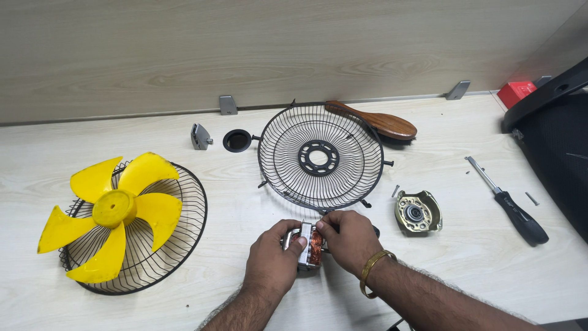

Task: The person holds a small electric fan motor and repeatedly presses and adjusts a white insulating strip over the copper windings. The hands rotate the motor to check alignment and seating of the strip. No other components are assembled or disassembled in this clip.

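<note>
Yellow fan blade (116, 211) rests on one wire guard (184, 233) at the frame's left, already off, I judge. At lower centre my left hand (272, 260) and right hand (349, 239) both grip the bare motor core (308, 246) with its copper windings, just above the worktop (465, 276). Behind lies the second guard (320, 158); right of it the motor cover (418, 213) and screwdriver (511, 205) lie apart, so I judge the teardown well along.

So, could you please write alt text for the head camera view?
Two hands, left hand and right hand, hold a small fan motor with copper windings over a pale wooden table. Around it lie a yellow fan blade on a wire grille, a second grille, a motor cover, a screwdriver and a wooden brush.
</note>
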